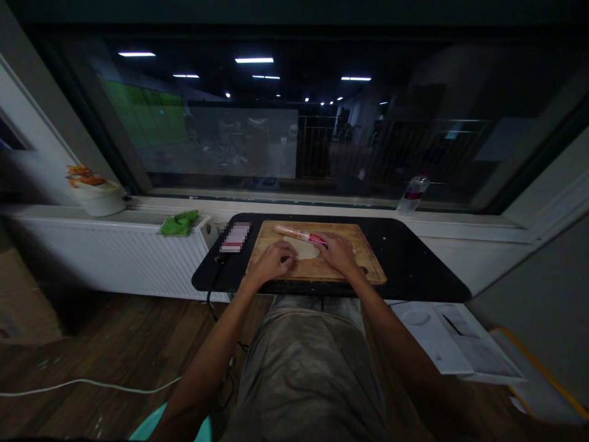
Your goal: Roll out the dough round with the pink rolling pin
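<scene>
A wooden cutting board [368, 261] lies on a small black table [414, 264]. A flat pale piece of dough [306, 248] sits in the board's middle. My left hand [273, 261] rests on the dough's left edge with its fingers curled down onto it. My right hand [338, 253] lies on the dough's right edge, fingers pressed flat. A pink and red rolling pin [299, 234] lies across the board just behind the dough, close to my right fingers.
A blurred flat object [234, 237] lies on the table's left part. A green cloth [180, 223] and a white tub [99, 196] sit on the radiator ledge at left. A plastic bottle [414, 191] stands on the sill. White papers [460, 344] lie at right.
</scene>
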{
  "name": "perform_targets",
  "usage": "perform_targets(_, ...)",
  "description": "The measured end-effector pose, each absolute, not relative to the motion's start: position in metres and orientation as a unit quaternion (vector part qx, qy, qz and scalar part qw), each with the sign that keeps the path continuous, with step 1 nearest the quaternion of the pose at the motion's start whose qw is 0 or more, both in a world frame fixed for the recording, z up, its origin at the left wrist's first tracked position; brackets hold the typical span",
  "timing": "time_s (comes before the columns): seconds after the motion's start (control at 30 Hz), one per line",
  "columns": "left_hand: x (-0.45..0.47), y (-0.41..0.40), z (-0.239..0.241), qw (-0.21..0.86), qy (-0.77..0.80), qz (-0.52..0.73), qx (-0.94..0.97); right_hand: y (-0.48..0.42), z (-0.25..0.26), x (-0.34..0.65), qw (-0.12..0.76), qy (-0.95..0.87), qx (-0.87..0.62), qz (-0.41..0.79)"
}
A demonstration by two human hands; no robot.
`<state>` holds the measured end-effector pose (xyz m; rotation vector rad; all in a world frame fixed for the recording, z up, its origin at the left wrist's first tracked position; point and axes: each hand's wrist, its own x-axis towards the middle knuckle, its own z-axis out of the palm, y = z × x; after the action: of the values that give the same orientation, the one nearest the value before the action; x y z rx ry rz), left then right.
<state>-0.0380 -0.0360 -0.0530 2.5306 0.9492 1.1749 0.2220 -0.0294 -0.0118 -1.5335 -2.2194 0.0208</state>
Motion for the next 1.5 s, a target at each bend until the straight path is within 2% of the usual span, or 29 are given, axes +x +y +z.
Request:
perform_targets(0.43, -0.0360, -0.0359, -0.0508, 0.167, 0.337, 0.421, 0.826, -0.0280, -0.0130, 0.2228, 0.216, -0.803, -0.556, 0.002)
perform_targets(0.77, -0.0382, -0.0359, -0.0499, 0.131, 0.318, 0.391, 0.854, -0.0268, -0.0153, 0.2233, 0.226, -0.800, -0.556, 0.003)
perform_targets(1.5, -0.0357, -0.0390, -0.0467, 0.147, 0.330, 0.391, 0.847, -0.0319, -0.0098, 0.2210, 0.222, -0.798, -0.560, 0.004)
